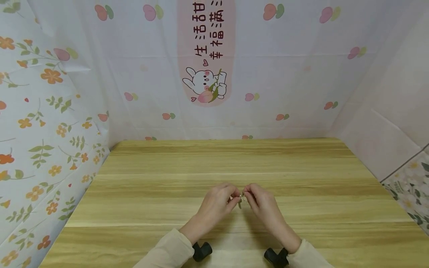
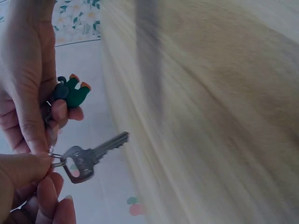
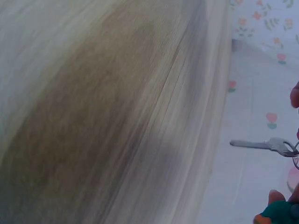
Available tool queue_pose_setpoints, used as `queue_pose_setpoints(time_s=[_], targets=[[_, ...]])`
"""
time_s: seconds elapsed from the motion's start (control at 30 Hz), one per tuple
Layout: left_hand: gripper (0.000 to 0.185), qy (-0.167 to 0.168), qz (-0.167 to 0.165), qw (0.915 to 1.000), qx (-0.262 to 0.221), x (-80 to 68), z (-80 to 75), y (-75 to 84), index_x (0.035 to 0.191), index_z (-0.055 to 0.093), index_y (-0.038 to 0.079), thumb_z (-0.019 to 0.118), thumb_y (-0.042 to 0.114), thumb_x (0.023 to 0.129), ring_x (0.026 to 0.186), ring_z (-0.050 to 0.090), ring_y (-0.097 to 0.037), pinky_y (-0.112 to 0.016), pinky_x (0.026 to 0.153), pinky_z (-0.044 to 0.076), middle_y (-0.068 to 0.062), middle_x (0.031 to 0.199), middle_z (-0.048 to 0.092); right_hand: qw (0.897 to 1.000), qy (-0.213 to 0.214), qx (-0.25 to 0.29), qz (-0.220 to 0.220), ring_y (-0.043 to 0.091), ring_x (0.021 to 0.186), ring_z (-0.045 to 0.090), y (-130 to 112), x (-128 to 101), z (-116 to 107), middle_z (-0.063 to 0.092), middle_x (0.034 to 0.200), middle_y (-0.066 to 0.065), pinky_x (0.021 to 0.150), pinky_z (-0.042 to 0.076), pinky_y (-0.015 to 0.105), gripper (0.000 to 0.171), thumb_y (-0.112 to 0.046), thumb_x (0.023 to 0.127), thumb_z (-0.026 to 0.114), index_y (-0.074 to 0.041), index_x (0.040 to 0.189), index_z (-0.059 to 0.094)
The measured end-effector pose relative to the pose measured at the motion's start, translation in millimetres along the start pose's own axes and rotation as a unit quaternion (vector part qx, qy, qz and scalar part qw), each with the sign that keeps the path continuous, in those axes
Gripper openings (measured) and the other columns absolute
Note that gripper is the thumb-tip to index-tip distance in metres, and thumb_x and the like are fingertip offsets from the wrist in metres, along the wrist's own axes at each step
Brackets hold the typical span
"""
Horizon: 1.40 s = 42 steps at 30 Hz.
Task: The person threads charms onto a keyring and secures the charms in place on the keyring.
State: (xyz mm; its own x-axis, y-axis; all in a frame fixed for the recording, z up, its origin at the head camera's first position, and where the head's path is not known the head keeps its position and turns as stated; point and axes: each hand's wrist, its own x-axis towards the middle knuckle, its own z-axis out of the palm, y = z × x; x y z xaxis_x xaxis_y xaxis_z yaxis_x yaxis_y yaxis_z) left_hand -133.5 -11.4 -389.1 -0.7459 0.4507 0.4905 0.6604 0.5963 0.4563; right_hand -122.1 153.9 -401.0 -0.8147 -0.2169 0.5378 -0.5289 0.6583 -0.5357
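The light wooden tabletop (image 1: 214,160) lies bare beyond and on both sides of the hands. Patterned fabric walls (image 1: 53,123) hem it in at back, left and right.

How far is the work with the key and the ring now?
Done: nothing on the table shows a finished step. In hand: both hands meet above the table; the left hand and right hand pinch the small ring, on which the key hangs. A green charm sits by the fingers. Left: I cannot tell whether the key is going on or coming off; it is on the ring now.
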Motion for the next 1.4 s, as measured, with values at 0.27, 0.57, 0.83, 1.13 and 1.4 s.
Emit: queue_pose_setpoints(time_s=[0.27, 0.57, 0.83, 1.13, 1.4], targets=[[0.007, -0.059, -0.046, 0.9966, -0.034, 4.6, -3.5, 3.1, 0.076, 0.069, 0.011, 0.072, 0.012, 0.082, 0.06, 0.054, 0.002, -0.008, 0.051, 0.037, 0.003, 0.073, 0.067, 0.998, 0.009, -0.036, -0.041, -0.002, 0.059, 0.041, 1, 0, 1, 0.056, 0.069, -0.004, 0.05, 0.04, 0.016, 0.018, 0.008, 0.078, 0.068, -0.007, 0.077, 0.059], [0.007, -0.061, -0.089, 0.9885, -0.106, 3.3, -2.6, 0.7, 0.077, 0.069, 0.009, 0.071, 0.01, 0.083, 0.055, 0.046, 0.005, -0.012, 0.051, 0.04, 0.002, 0.07, 0.064, 0.987, -0.064, 0.123, 0.082, 0.0, 0.056, 0.044, 5, -1, -5, 0.055, 0.068, 0.0, 0.047, 0.042, 0.02, 0.007, 0.003, 0.09, 0.057, -0.001, 0.086, 0.061], [0.004, -0.038, -0.081, 0.9859, -0.141, -0.5, -0.4, -1.4, 0.08, 0.07, 0.008, 0.071, 0.011, 0.083, 0.054, 0.041, 0.005, -0.013, 0.048, 0.038, 0.002, 0.07, 0.062, 0.933, -0.132, 0.237, 0.235, 0.009, 0.057, 0.048, 7, 0, -11, 0.054, 0.077, 0.01, 0.047, 0.04, 0.02, 0.015, -0.01, 0.096, 0.052, 0.004, 0.096, 0.059], [0.008, -0.099, -0.102, 0.9772, -0.157, 0.0, -0.8, -1.6, 0.077, 0.07, 0.01, 0.07, 0.013, 0.085, 0.054, 0.047, 0.006, -0.013, 0.049, 0.042, 0.005, 0.069, 0.065, 0.994, -0.051, 0.096, 0.033, -0.003, 0.057, 0.04, 2, -2, -6, 0.052, 0.065, -0.005, 0.047, 0.039, 0.018, 0.013, 0.005, 0.085, 0.062, -0.006, 0.079, 0.059], [0.009, -0.086, -0.107, 0.9801, -0.143, 0.2, -1.6, -0.9, 0.076, 0.069, 0.01, 0.068, 0.012, 0.086, 0.053, 0.044, 0.006, -0.013, 0.049, 0.04, 0.005, 0.067, 0.063, 0.996, -0.035, 0.073, 0.03, -0.004, 0.058, 0.041, -1, -2, -3, 0.056, 0.067, -0.003, 0.048, 0.04, 0.018, 0.011, 0.005, 0.085, 0.063, -0.006, 0.081, 0.062]])
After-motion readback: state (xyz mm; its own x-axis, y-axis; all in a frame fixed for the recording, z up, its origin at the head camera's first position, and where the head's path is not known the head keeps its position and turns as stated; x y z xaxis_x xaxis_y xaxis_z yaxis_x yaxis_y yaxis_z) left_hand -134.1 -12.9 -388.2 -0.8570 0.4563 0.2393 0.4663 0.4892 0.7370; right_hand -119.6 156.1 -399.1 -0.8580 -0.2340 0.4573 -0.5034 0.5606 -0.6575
